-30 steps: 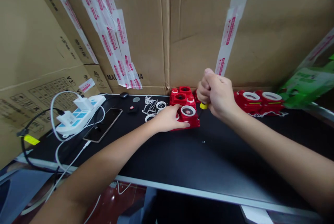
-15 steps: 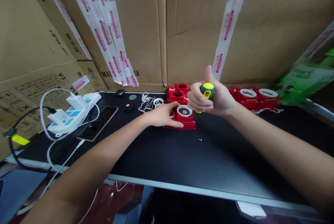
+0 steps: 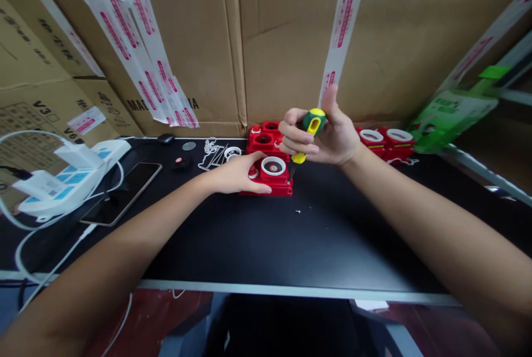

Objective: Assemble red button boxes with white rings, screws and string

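My left hand grips a red box-shaped device from its left side, thumb along the front and fingers behind. A white ring with a dark round centre sits on the device's top. In my right hand is a green and yellow screwdriver, its fingers curled around the handle and the thumb pointing up. The screwdriver's shaft slants down to the device's right corner, where its tip appears to meet a screw. A small loose screw lies on the black table in front.
More red devices stand behind and to the right. White rings and thin white parts lie at the left, beside a phone and a power strip with cables. Cardboard walls the back; a green-labelled bag is at right.
The view has swung right. My right hand has tilted the screwdriver, so its shaft now shows, reaching the device's right corner. My left hand keeps its hold on the device.
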Demonstrator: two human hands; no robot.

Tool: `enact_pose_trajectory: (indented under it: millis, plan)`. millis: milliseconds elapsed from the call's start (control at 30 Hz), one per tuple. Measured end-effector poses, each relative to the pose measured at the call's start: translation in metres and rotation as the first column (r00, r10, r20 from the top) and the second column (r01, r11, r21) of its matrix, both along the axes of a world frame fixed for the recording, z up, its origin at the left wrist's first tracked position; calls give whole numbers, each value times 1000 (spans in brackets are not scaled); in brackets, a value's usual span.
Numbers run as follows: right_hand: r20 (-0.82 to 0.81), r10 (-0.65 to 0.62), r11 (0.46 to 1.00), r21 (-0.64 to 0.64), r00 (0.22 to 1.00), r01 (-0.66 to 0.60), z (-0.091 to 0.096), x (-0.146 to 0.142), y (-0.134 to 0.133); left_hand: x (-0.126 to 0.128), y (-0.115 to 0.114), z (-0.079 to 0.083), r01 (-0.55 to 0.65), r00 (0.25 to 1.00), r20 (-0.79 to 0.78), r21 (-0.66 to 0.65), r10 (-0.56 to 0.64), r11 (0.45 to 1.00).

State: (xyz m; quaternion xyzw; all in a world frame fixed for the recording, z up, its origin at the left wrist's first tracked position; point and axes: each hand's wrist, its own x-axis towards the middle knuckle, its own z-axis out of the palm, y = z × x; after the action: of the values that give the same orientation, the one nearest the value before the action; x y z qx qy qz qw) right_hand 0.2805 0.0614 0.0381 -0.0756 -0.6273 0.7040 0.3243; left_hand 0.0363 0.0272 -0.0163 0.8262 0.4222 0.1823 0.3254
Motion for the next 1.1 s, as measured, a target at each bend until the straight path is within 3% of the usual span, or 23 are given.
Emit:
enact_pose_trajectory:
  millis: [133,333,500,600,667,733,833,900,933,1000,1100]
  plan:
    - [-33,19,1000,-2,999,-20,-5,5,5,-1,1,-1,0,1000,-15,4,0,1000]
    - [-41,119,988,106,992,-114,-16,17,13,0,0,-1,-3,1000,-3,-35,3,999]
    - [22,109,984,138,994,-111,-7,16,9,-1,-1,1,14,1000,-18,-2,-14,1000]
    - [52,1,991,136,999,-8,2,6,2,0,0,-3,-5,1000,-9,38,6,999]
    - [51,-184,976,129,982,176,7,-1,-3,3,0,-7,-67,998,28,76,65,995]
    - [55,-399,908,162,915,386,8,-9,-9,8,-1,-10,-152,987,63,108,145,983]
    - [20,-675,714,272,738,645,3,-20,-17,14,-4,-11,-233,972,64,136,226,963]
    - [-31,-757,615,303,652,728,-1,-27,-21,15,-4,-11,-239,971,52,145,233,960]
    - [-47,-758,610,302,650,733,-2,-29,-22,15,-4,-10,-233,972,47,145,229,962]
    - [-59,-688,686,274,724,674,-2,-28,-20,12,-3,-10,-214,977,39,142,211,966]
    - [-14,-431,879,219,902,423,3,-16,-11,8,0,-10,-185,983,38,129,182,974]
